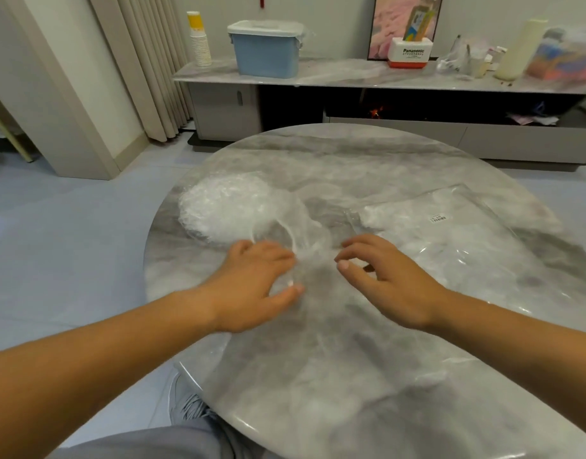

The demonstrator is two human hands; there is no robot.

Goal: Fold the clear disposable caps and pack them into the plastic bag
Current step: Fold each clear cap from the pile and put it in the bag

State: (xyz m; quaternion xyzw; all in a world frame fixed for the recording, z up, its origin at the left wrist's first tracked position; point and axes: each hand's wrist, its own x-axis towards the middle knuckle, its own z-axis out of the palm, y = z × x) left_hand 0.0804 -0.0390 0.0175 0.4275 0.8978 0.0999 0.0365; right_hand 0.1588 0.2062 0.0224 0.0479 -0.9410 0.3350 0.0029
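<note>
Your fingers [278, 255] on the left hand [251, 286] are spread and lightly curled over a single clear cap [304, 233], thumb reaching toward its edge, touching the film rather than clamped on it as far as the view shows; the fingertips [344, 265] of your right hand [394, 283] are bent and loose, hovering just beside the same cap with nothing between them; whether they touch the film you cannot tell, since it is nearly invisible against the marble table [318, 376].

The cap trails from between your hands back to the pile of caps [225, 207], a crinkled white heap lying left of centre, and it appears not fully separated from that heap; so the step in hand looks like drawing one cap free and laying it out for folding, with the fold itself not yet made.

The plastic bag [467, 233] lies flat to your right, just beyond the right hand, a small barcode label [439, 219] on its upper face; its mouth seems to point toward the caps, though the opening is hard to make out; some whitish film shows inside, so packing may already be underway.

Next, judge it so: pin one side with the left hand, take the opposite edge with the right, and fold it across; the film is thin and clingy, so press it flat before reaching for the bag.
</note>
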